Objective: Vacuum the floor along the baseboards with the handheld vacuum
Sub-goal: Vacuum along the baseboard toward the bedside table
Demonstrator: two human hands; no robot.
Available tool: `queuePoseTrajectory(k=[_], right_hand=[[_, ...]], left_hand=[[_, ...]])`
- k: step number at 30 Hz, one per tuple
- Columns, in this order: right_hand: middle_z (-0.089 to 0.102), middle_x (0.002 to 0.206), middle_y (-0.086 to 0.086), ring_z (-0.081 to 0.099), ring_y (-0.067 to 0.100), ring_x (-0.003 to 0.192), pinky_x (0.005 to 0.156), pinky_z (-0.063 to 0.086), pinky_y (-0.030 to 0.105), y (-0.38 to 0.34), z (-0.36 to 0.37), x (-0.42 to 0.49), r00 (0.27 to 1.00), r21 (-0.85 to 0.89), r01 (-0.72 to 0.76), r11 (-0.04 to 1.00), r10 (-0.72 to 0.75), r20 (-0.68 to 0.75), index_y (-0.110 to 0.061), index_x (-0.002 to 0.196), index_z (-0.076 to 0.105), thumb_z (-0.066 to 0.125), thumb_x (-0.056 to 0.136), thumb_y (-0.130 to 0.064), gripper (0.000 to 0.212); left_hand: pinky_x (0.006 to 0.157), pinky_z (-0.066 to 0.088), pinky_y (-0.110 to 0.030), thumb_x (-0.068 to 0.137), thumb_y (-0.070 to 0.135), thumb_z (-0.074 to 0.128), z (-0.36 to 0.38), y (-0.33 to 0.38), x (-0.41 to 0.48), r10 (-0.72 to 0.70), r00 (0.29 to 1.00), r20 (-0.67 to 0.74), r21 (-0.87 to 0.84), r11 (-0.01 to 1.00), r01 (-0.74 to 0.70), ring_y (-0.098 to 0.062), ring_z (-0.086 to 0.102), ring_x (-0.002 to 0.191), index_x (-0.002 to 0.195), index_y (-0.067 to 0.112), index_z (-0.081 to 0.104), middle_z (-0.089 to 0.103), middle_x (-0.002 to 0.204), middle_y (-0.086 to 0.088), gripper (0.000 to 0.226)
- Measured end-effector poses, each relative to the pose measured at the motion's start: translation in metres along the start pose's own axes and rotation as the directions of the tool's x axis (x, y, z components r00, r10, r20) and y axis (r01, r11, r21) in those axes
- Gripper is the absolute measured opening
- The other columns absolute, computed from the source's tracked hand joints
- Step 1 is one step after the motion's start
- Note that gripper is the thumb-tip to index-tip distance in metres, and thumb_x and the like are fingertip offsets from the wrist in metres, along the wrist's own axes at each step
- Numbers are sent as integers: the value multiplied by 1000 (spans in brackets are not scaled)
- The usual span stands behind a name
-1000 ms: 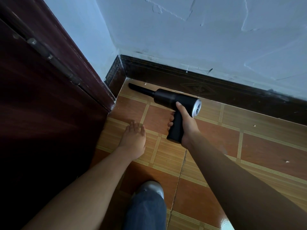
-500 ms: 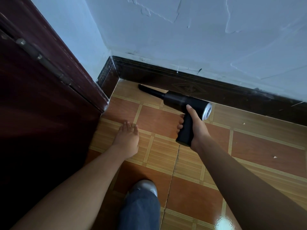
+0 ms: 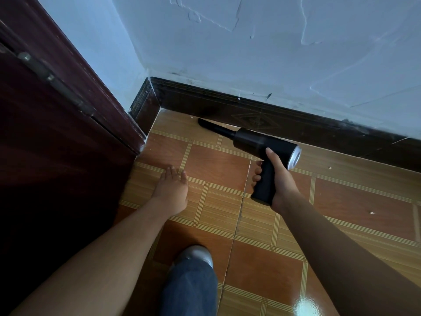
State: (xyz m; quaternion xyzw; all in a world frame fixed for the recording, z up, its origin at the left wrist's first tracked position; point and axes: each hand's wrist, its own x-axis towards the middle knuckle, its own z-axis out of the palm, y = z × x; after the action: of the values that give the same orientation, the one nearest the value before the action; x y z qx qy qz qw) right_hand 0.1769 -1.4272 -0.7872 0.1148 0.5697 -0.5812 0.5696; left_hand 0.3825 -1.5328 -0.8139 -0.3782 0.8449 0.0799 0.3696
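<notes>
My right hand grips the handle of a black handheld vacuum with a silver rear cap. Its narrow nozzle points left and touches the tiled floor right at the foot of the dark baseboard, a short way right of the room's corner. My left hand hovers flat over the floor to the left, fingers together and stretched forward, holding nothing.
A dark red door and its frame stand close on the left. A pale blue wall rises above the baseboard. My shoe and jeans leg are at the bottom centre. Small white crumbs lie on the tiles at right.
The vacuum and my right hand have slid to the right along the baseboard, away from the corner. My left hand has stayed about where it was.
</notes>
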Motion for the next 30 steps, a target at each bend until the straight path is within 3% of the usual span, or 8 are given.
queuePoseTrajectory(k=[6,18,30], right_hand=[[53,63,0,48,13,48,51,43,27,3,8,7,999,13,-28,1000,28,23,-12,80,57,72,75,-47,38],[55,61,1,50,13,46,46,45,24,4,31,10,1000,-15,-3,1000,3,8,-10,90,59,71,78,-43,37],[53,63,1,49,14,47,48,44,26,-5,5,6,1000,-23,24,999,-23,17,-11,85,58,71,78,-42,34]], left_hand=[[119,9,-42,99,31,39,0,-1,0,4,1000,-2,-15,1000,-4,-39,7,145,151,0,0,3,154,-31,71],[119,11,-43,100,29,38,2,-4,-1,22,999,-28,-22,999,-23,-40,9,145,150,0,1,6,154,-32,69],[119,13,-43,99,30,40,0,0,1,2,1000,-13,-26,1000,-2,-41,10,144,150,-1,3,6,153,-34,71]])
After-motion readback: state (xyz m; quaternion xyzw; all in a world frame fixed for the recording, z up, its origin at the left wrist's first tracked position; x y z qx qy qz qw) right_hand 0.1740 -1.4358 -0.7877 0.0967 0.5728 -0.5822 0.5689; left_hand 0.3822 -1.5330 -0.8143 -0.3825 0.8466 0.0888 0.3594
